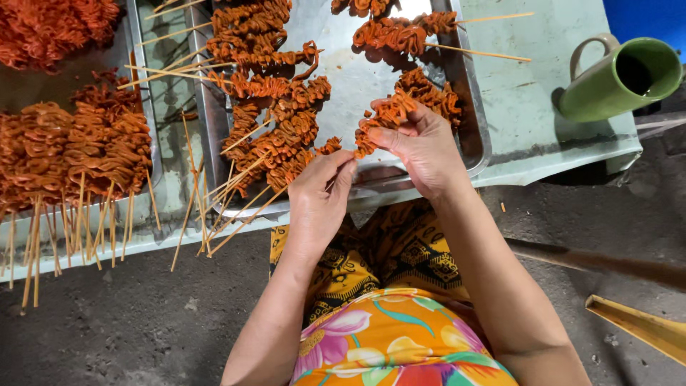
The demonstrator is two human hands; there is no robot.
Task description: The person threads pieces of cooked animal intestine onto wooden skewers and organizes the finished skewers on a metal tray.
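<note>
My right hand (421,146) grips a strip of orange marinated meat (386,114) folded in ruffles, held just above the near edge of a metal tray (475,136). My left hand (318,196) is close beside it, fingers pinched together near the lower end of the meat; whether it holds a thin stick there I cannot tell. Finished skewers (275,121) of the same orange meat lie piled on the tray's left side, sticks pointing toward me.
Another tray (146,107) at left carries more skewered meat (71,154), with loose bamboo sticks (189,186) between the trays. A green mug (622,75) stands at the right on the pale table (536,93). Dark ground lies below.
</note>
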